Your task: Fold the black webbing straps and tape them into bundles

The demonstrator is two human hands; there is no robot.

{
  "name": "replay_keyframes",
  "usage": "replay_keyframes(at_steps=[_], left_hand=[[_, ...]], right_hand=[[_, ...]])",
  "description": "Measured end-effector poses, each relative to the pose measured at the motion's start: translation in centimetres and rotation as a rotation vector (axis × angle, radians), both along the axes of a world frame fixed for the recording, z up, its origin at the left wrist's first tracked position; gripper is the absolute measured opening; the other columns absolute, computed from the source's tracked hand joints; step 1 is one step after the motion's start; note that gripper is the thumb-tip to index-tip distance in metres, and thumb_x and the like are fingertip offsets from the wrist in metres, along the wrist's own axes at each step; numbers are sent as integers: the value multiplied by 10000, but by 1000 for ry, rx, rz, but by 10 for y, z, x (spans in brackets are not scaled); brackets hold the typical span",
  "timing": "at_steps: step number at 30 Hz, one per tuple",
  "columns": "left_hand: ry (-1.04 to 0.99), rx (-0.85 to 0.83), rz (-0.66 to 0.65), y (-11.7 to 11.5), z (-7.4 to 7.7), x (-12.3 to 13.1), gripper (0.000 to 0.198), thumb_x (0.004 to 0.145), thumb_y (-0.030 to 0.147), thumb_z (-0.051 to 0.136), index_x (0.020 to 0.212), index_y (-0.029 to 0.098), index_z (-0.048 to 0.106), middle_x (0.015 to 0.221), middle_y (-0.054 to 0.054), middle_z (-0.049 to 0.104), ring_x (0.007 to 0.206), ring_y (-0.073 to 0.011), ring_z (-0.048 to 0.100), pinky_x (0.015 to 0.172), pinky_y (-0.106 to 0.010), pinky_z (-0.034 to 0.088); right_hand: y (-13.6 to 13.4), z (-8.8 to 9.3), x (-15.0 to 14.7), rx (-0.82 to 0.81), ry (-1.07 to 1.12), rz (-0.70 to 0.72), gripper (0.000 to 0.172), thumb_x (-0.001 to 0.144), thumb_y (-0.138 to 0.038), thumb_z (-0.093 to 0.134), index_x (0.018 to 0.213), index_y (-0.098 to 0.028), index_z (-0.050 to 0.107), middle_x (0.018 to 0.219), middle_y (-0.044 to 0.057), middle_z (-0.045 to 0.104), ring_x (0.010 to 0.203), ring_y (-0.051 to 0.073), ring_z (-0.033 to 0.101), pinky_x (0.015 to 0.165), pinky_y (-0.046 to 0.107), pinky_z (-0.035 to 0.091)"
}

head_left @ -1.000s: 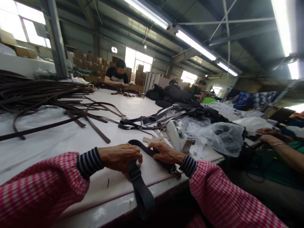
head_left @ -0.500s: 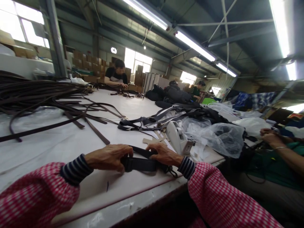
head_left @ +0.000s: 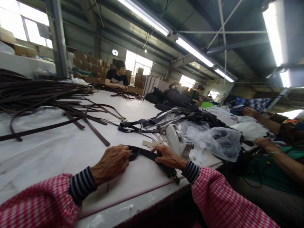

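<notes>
A dark webbing strap (head_left: pixel 148 154) lies between my hands over the white tabletop, near its front edge. My left hand (head_left: pixel 114 163) is closed round the strap's left end, where it bends into a small loop. My right hand (head_left: pixel 169 156) grips the other part with thumb and fingers. Below my right hand a black clip (head_left: pixel 175 176) hangs from the strap's end beside the table edge. Just beyond my hands lie beige card strips (head_left: pixel 155 142) and a white tag-like device (head_left: pixel 174 139), whose kind I cannot make out.
Brown straps (head_left: pixel 35 98) are heaped at the left. Dark straps (head_left: pixel 142 124) and clear plastic bags (head_left: pixel 220 142) cover the right side of the white table (head_left: pixel 128 109). One co-worker (head_left: pixel 117 77) is at the far side; another person's arm (head_left: pixel 273 148) is close at the right.
My left hand has closed and turned, and the strap's flat front section between my hands is now drawn into a small loop by it. The clip shows more clearly.
</notes>
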State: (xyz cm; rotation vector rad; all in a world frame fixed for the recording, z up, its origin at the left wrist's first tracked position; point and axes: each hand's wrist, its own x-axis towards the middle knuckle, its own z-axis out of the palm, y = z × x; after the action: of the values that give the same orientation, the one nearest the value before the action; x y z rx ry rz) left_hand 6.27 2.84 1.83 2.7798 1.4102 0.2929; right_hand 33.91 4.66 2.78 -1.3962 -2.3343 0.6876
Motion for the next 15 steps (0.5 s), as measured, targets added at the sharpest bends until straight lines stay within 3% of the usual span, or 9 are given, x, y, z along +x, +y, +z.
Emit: replay_keyframes(at_steps=[4, 9, 11, 15], left_hand=[[19, -55, 74, -2, 8, -4, 79, 813, 186, 494, 811, 182, 573, 914, -108, 669, 899, -284, 639, 822, -402, 469], [-26, -89, 109, -9, 3, 9, 132, 814, 210, 452, 830, 182, 580, 906, -90, 670, 887, -276, 637, 808, -396, 438], [-70, -106, 97, -8, 1, 10, 150, 836, 251, 450, 822, 181, 582, 893, -79, 659, 870, -264, 622, 793, -384, 425], [-234, -278, -13, 1, 4, 2, 197, 832, 305, 484, 842, 186, 641, 846, -37, 650, 856, -235, 600, 759, -330, 419]], right_hand=[[-9, 5, 1, -39, -18, -76, 536, 651, -64, 614, 1170, -191, 660, 792, -18, 548, 715, 142, 494, 632, 241, 340], [-40, 14, -32, -97, 59, -61, 766, 656, -82, 630, 1395, -206, 473, 813, -21, 550, 729, 144, 502, 654, 247, 354], [-52, 15, -52, -130, 100, -31, 736, 671, -86, 616, 1376, -218, 452, 704, -62, 512, 641, 125, 463, 602, 239, 324], [-53, 8, -84, -215, 265, -47, 404, 684, -146, 668, 1068, -208, 556, 690, -59, 522, 575, 101, 456, 520, 210, 330]])
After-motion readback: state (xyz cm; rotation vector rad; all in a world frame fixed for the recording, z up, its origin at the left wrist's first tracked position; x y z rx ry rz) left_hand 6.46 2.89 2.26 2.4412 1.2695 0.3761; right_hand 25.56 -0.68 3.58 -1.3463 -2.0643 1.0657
